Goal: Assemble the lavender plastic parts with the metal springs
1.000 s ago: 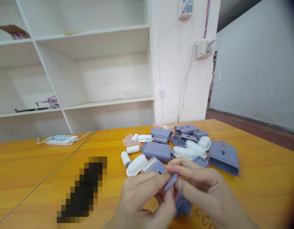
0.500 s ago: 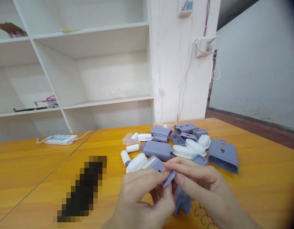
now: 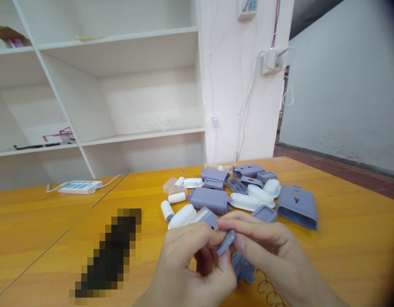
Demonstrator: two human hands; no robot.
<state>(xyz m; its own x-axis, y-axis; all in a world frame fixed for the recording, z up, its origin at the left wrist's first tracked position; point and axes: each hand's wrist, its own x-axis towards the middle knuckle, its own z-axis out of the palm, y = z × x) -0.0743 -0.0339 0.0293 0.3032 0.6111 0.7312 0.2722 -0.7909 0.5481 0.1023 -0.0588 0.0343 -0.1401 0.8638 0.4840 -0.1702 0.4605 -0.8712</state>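
At the near edge of the table (image 3: 344,238), both hands meet over a small flat lilac piece (image 3: 226,242). The left hand (image 3: 190,268) has its fingers curled in, thumb and forefinger pinched on the piece's left end; the right hand (image 3: 270,251) pinches the other end between thumb and forefinger, its remaining fingers folded loosely under. The piece is held tilted, clear of the tabletop. Just below it, between the two hands, a larger lilac part (image 3: 244,266) shows; whether either hand grips it or it simply lies on the wood is hard to tell, as the fingers cover most of it. A coiled wire spring (image 3: 270,288) lies on the table just beside the right wrist.

To the left, near the front edge, a pixelated dark patch (image 3: 107,251) covers something on the wood.

Past the hands, toward the middle of the table, lies a loose heap of parts: a lilac housing (image 3: 209,199) with a perforated end, white brush heads (image 3: 248,200), small white rollers (image 3: 167,210), and a wide lilac cover (image 3: 297,207) at the heap's right side, near the table's right edge.

Further back at the left, close to the far edge, a white power strip (image 3: 77,186) lies with its cord trailing. Behind the table stands a white shelf unit (image 3: 120,85).
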